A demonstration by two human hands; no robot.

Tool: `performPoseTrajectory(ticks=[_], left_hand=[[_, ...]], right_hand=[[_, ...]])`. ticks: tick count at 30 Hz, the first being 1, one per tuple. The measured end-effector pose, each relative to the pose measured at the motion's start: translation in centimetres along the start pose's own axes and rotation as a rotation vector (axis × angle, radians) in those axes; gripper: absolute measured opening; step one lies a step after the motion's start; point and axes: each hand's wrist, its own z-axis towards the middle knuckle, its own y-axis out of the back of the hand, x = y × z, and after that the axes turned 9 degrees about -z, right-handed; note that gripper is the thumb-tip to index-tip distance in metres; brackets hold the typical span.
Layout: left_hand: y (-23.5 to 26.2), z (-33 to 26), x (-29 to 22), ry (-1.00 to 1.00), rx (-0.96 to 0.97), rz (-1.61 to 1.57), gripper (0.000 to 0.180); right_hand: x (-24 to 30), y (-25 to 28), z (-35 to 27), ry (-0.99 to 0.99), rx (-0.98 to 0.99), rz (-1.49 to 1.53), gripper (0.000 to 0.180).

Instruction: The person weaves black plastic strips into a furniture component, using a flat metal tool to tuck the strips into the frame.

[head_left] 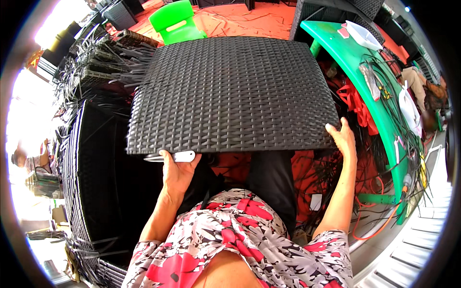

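Observation:
A black woven wicker panel (230, 96), slightly curved with rounded edges, is held in front of me above my legs. My left hand (175, 175) is closed at its near edge, left of the middle. In that same hand is a slim tool with a white handle (185, 156), which has a hole at its end; its other end lies partly behind my fingers and the kind is unclear. My right hand (344, 139) grips the panel's near right corner, thumb on the woven top. The fingers under the panel are hidden.
Left of me stand a black woven frame (93, 173) and stacked wicker pieces with loose strand ends (103, 67). At right, a green table (355, 62) carries a white tray (362, 36) and black strands. Beyond the panel is a bright green chair (177, 21). An orange cable (377, 238) crosses the floor.

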Motion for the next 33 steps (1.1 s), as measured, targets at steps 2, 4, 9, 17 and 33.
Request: performPoseTrajectory(ticks=[2, 4, 9, 17, 33], left_hand=[[-0.9, 0.0, 0.5, -0.016, 0.041, -0.035, 0.059], [-3.0, 0.3, 0.1, -0.083, 0.095, 0.013, 0.061], [-11.9, 2.1, -3.1, -0.043, 0.294, 0.039, 0.056], [-17.4, 4.7, -3.2, -0.047, 0.429, -0.024, 0.050], [-10.7, -1.7, 8.2, 0.258, 0.264, -0.087, 0.041]], right_hand=[[-1.4, -0.8, 2.5, 0.085, -0.060, 0.078, 0.083], [-0.8, 0.4, 4.9, 0.203, 0.024, 0.176, 0.079], [-0.7, 5.3, 13.5, 0.298, 0.146, -0.050, 0.066], [0.2, 5.1, 13.6, 0.198, -0.497, 0.634, 0.055], [11.6, -3.8, -1.6, -0.128, 0.010, 2.047, 0.091]])
